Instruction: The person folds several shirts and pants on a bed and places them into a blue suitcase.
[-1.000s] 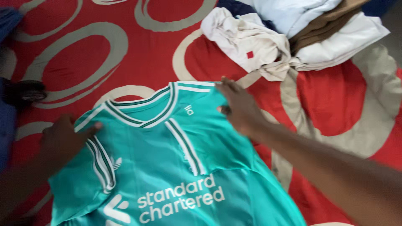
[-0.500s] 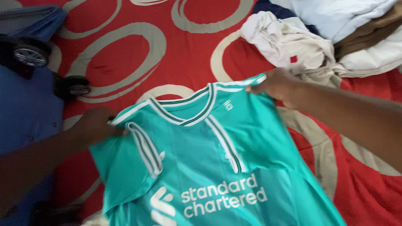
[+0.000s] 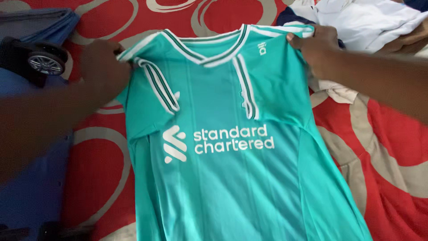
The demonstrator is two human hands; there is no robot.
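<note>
A teal sports jersey (image 3: 232, 178) with white and dark green striped trim and white print on the chest hangs spread out in front of me, above a red bedspread with beige rings (image 3: 392, 147). My left hand (image 3: 103, 64) grips its left shoulder. My right hand (image 3: 314, 44) grips its right shoulder near the collar. Both sleeves are folded inward across the chest.
A pile of white, beige and brown clothes (image 3: 370, 22) lies at the top right. A black toy car (image 3: 33, 58) sits on blue fabric (image 3: 31, 187) along the left edge. A folded blue cloth (image 3: 40, 22) lies at the top left.
Both hands have lifted the jersey up and away from me by its shoulders, so it now hangs straight and more of its front shows.
</note>
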